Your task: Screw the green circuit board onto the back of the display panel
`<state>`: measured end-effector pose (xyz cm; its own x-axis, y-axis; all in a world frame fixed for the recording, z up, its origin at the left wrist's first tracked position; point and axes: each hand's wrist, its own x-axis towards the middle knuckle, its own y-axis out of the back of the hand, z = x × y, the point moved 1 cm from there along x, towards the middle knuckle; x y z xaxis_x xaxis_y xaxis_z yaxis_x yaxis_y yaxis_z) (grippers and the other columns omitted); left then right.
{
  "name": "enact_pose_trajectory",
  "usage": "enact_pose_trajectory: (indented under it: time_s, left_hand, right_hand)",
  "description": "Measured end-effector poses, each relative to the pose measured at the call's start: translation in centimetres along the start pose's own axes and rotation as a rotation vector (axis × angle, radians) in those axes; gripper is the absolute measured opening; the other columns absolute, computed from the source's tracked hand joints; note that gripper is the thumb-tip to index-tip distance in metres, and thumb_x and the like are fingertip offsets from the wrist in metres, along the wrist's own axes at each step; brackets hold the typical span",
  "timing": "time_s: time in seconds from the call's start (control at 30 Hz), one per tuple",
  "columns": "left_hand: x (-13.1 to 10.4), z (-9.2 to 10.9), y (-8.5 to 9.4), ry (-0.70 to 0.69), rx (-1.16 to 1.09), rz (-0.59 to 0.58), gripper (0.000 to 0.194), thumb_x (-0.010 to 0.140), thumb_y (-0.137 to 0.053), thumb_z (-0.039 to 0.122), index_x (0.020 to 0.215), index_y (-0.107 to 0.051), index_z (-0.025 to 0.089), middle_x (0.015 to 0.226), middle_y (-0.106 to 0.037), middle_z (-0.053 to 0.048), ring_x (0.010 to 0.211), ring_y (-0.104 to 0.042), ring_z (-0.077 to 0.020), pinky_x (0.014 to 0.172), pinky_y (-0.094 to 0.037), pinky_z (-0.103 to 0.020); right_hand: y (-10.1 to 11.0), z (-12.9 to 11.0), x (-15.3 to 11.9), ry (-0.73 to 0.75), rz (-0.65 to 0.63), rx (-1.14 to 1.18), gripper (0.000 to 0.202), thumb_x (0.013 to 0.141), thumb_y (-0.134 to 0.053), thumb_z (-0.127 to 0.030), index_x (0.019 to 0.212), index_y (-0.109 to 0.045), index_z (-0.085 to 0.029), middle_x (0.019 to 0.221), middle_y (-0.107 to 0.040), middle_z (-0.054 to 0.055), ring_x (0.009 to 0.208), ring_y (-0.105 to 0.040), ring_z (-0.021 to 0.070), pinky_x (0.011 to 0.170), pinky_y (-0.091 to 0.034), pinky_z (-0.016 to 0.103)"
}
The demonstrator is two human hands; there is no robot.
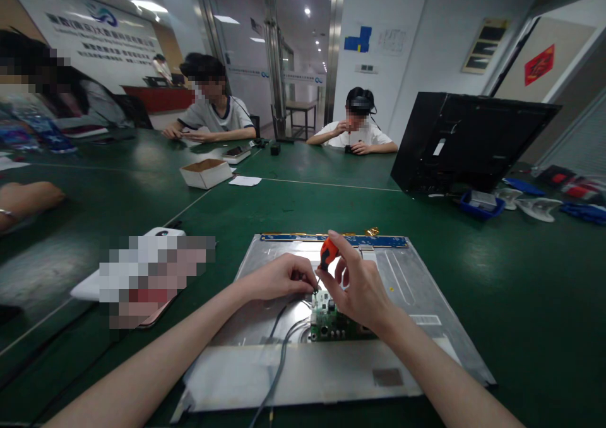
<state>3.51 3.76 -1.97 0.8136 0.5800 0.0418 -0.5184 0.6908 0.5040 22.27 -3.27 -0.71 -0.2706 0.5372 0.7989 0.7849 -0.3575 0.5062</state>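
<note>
A flat metal display panel lies on the green table in front of me, with a green circuit board on its middle. My right hand grips a small orange and black screwdriver, its tip pointing down at the board's upper left corner. The fingers of my left hand are pinched together beside that corner, near the tip; what they hold, if anything, is hidden. Grey cables run from the board's left side toward me. A narrow blue circuit strip follows the panel's far edge.
Left of the panel lie a white device and a pink phone-like object. Farther back stands an open white box. A large black monitor housing and a blue tray occupy the right. Several people sit around the table.
</note>
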Motion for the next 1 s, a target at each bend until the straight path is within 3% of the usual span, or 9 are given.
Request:
enact_pose_trajectory:
  time_s: [0.37,0.67,1.0]
  left_hand:
    - [0.03,-0.15,0.07,0.002,0.009,-0.02,0.005,0.082,-0.072,0.021,0.082,-0.074,0.017,0.084,-0.071,-0.003,0.077,-0.062,-0.0172,0.072,-0.047,-0.027]
    - [0.06,0.05,0.02,-0.002,0.013,0.0,0.007,0.081,-0.072,0.022,0.075,-0.074,0.018,0.073,-0.067,0.001,0.067,-0.055,-0.0129,0.062,-0.043,-0.022]
    - [0.09,0.24,0.05,-0.006,-0.002,-0.014,0.004,0.08,-0.072,0.02,0.077,-0.073,0.017,0.076,-0.068,0.0,0.07,-0.058,-0.0145,0.066,-0.045,-0.024]
  right_hand:
    - [0.18,-0.21,0.03,-0.032,-0.031,0.044,0.066,0.096,-0.046,-0.018,0.156,-0.016,-0.021,0.085,-0.068,0.005,0.05,-0.057,0.012,0.042,-0.043,0.024]
    - [0.04,-0.15,0.15,0.014,0.004,-0.001,0.061,0.098,-0.048,-0.023,0.152,-0.02,-0.024,0.075,-0.061,-0.003,0.045,-0.049,0.0111,0.041,-0.038,0.024]
    - [0.14,-0.21,0.11,-0.014,-0.025,0.026,0.066,0.097,-0.044,-0.019,0.156,-0.015,-0.023,0.093,-0.069,0.006,0.054,-0.061,0.0131,0.042,-0.045,0.025]
